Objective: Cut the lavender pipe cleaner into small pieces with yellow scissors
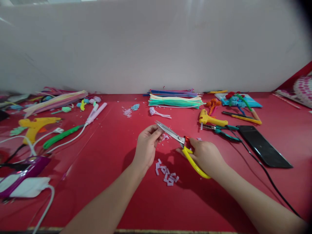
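My right hand (207, 156) grips a pair of scissors (170, 132) with yellow and red handles, its blades pointing up and left. At their tips, my left hand (148, 143) is closed in a pinch; whatever sits between its thumb and fingers is too small or hidden to make out. Below the hands lie several short, pale lilac cut pieces (166, 174). Fine lilac scraps (165, 137) are scattered on the red table (102, 188) behind the blades. Further back rests a small lilac pipe-cleaner bundle (158, 112) with thin stems.
Pipe cleaners (175, 101) lie in bunches by the wall. On the right are a yellow glue gun (212, 119), teal-handled pliers (223, 132), a black phone (264, 146) and a black cable. To the left are another yellow glue gun (34, 126), a pink curling tool (96, 113) and a power strip (26, 187).
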A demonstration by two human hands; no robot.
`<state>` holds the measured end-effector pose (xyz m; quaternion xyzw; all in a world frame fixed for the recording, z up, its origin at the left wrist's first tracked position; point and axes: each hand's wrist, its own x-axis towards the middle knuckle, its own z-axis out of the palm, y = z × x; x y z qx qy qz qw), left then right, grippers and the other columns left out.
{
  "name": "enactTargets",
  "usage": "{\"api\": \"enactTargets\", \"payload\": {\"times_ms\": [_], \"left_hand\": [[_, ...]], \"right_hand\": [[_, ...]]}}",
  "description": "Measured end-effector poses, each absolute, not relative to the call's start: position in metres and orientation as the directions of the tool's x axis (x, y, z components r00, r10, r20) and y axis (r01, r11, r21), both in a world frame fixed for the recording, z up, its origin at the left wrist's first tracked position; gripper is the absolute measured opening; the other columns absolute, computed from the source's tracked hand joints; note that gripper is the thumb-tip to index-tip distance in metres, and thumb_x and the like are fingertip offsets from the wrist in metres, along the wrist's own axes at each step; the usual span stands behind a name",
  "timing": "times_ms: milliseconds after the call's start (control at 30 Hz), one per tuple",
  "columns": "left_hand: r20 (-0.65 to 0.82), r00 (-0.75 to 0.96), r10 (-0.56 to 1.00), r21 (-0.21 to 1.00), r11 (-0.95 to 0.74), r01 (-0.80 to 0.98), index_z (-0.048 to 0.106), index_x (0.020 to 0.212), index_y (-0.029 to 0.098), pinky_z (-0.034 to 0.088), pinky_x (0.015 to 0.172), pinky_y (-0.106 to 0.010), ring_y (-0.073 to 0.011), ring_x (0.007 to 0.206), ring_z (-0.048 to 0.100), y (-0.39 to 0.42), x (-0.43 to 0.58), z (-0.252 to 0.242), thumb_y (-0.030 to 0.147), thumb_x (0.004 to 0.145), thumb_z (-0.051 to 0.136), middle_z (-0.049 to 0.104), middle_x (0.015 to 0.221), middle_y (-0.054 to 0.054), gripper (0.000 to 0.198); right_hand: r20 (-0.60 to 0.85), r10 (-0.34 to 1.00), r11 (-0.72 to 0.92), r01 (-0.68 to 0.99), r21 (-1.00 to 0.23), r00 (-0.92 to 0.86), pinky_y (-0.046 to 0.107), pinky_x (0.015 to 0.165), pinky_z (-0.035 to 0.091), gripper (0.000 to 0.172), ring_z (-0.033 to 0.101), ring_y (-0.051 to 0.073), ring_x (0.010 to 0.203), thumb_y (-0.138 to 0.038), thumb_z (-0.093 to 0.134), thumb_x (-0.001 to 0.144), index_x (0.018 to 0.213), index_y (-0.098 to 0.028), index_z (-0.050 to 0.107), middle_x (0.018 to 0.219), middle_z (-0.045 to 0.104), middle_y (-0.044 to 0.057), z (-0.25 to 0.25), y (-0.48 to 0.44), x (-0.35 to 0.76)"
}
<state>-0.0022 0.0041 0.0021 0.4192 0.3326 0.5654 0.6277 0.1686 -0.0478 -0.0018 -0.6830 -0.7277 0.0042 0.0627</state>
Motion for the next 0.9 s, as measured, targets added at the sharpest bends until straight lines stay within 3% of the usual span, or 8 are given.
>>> {"api": "enactTargets", "payload": {"times_ms": [300, 467, 600, 767, 900], "left_hand": [[0.044, 0.143, 0.989, 0.917, 0.016, -0.398, 0.057, 0.074, 0.013, 0.033, 0.053, -0.015, -0.0039, 0.055, 0.042, 0.003, -0.003, 0.003, 0.019, 0.071, 0.057, 0.048, 0.064, 0.002, 0.006], [-0.015, 0.219, 0.976, 0.935, 0.092, -0.342, 0.057, 0.08, 0.013, 0.034, 0.054, -0.017, -0.0052, 0.056, 0.043, 0.002, -0.002, 0.002, 0.023, 0.07, 0.057, 0.049, 0.066, 0.001, 0.013], [-0.072, 0.315, 0.946, 0.955, 0.156, -0.251, 0.057, 0.077, 0.014, 0.035, 0.056, -0.019, -0.0061, 0.056, 0.044, 0.0, 0.001, 0.001, 0.025, 0.069, 0.057, 0.051, 0.066, 0.0, 0.014], [-0.107, 0.525, 0.845, 0.983, 0.168, -0.07, 0.058, 0.072, 0.014, 0.035, 0.055, -0.021, -0.0079, 0.054, 0.044, -0.007, 0.007, 0.002, 0.027, 0.07, 0.055, 0.049, 0.06, 0.001, 0.013], [-0.132, 0.619, 0.774, 0.985, 0.171, -0.004, 0.059, 0.069, 0.014, 0.035, 0.055, -0.022, -0.0082, 0.053, 0.044, -0.013, 0.008, 0.003, 0.023, 0.069, 0.055, 0.05, 0.061, 0.001, 0.01]], "right_hand": [[0.082, 0.997, 0.005, 0.999, -0.048, -0.001, 0.024, 0.043, 0.016, 0.04, 0.048, 0.013, 0.046, -0.056, 0.033, 0.074, 0.066, -0.02, 0.049, 0.053, 0.056, 0.003, 0.001, -0.047, 0.172], [0.079, 0.994, -0.068, 0.99, -0.123, 0.078, 0.024, 0.044, 0.019, 0.042, 0.048, 0.013, 0.047, -0.059, 0.032, 0.073, 0.072, -0.02, 0.048, 0.054, 0.054, 0.003, 0.005, -0.046, 0.172], [0.057, 0.996, -0.042, 0.928, -0.37, 0.068, 0.022, 0.044, 0.021, 0.035, 0.044, 0.011, 0.047, -0.052, 0.037, 0.074, 0.073, -0.019, 0.05, 0.055, 0.053, 0.001, 0.001, -0.044, 0.172], [0.015, 0.997, -0.035, 0.617, -0.786, 0.076, 0.019, 0.044, 0.029, 0.029, 0.041, 0.008, 0.048, -0.045, 0.043, 0.072, 0.076, -0.018, 0.053, 0.053, 0.047, -0.003, 0.002, -0.047, 0.165], [-0.057, 0.998, -0.061, 0.462, -0.885, 0.021, 0.018, 0.045, 0.031, 0.023, 0.039, 0.007, 0.048, -0.04, 0.048, 0.07, 0.072, -0.017, 0.051, 0.052, 0.042, -0.005, 0.014, -0.051, 0.163]]}}
